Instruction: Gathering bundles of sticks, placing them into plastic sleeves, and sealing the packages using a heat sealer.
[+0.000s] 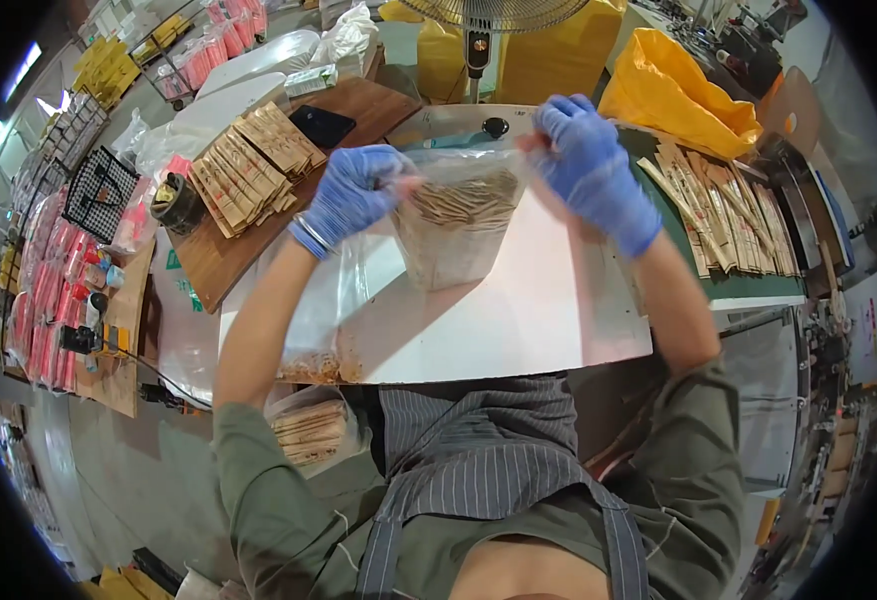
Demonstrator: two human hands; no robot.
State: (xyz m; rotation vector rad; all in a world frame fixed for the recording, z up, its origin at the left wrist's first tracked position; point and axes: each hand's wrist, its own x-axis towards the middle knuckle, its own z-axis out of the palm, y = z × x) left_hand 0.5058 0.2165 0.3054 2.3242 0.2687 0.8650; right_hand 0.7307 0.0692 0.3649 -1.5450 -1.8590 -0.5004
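Across the middle of my feed spreads a white tabletop [558,330]. Along its left side I see a brown wooden board [203,265] set at a slant, and to the right a green work surface [758,290]. By the green surface's far edge slumps an orange-yellow sack [673,95]. Beige paper sleeves [728,215] lie loosely side by side on the green surface; a fanned batch [258,165] overlaps on the board. Between the two hands, toward the tabletop's far side, I have the clear plastic bag [453,250], upright, with flat beige strips [463,203] stacked in its upper part. The right hand [596,175], in a blue glove, is raised at the bag's right upper corner, fingers curled inward; blur at its fingertips keeps me from telling whether it grips the film. The left hand [355,195], gloved likewise, is nearly closed, its fingertips pinching the bag's left upper edge. Smallest, a black smartphone [321,125] lies on the board, just beside the fanned batch.
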